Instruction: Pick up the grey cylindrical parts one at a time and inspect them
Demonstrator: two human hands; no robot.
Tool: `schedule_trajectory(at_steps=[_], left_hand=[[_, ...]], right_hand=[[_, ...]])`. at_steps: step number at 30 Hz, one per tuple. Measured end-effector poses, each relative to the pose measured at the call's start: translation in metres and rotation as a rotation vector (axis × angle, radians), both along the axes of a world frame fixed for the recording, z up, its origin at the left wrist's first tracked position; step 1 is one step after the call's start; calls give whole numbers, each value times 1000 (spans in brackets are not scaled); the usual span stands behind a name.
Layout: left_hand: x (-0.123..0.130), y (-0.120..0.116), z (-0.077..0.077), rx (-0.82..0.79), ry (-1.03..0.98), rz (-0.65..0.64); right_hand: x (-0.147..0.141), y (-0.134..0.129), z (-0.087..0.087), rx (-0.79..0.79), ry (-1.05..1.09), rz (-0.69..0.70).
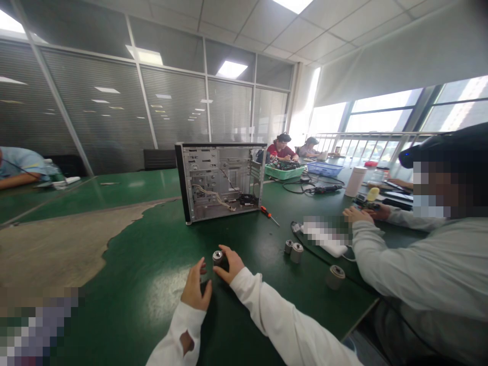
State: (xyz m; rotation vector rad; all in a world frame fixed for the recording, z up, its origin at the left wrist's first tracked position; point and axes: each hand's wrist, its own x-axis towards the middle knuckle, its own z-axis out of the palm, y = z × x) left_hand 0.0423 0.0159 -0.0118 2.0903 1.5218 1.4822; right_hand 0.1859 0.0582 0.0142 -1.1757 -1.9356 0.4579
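Observation:
My right hand (232, 265) has its thumb and fingers around a small grey metal cylinder (217, 257) with a dark hole in its shiny top, low over the green table. Just to its left, my left hand (196, 287) is open, thumb and fingers apart, holding nothing. Beyond both hands stands an open computer case (204, 203), showing loose cables and a black fan inside. By the case's lower right corner lies an orange-handled screwdriver (270, 215). Two similar cylinders, one smaller (288, 247) and one larger (296, 253), stand right of my right hand, with a bigger cylinder (335, 277) farther right.
A white power strip (328, 243) with a black cable lies on the green table (133, 264). At the right, a co-worker (412, 264) handles a small part. Farther back are a green basket (285, 173), a blue basket (324, 169) and a white bottle (355, 182).

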Motion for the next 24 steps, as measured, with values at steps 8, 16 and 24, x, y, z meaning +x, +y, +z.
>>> schedule_trajectory(at_steps=[8, 16, 24], left_hand=[[5, 19, -12, -101, 11, 50], [15, 35, -10, -186, 54, 127], [10, 28, -3, -204, 99, 221]], right_hand=[[-4, 8, 8, 195, 147, -13], [-13, 0, 16, 170, 192, 70], [22, 23, 1, 128, -3, -89]])
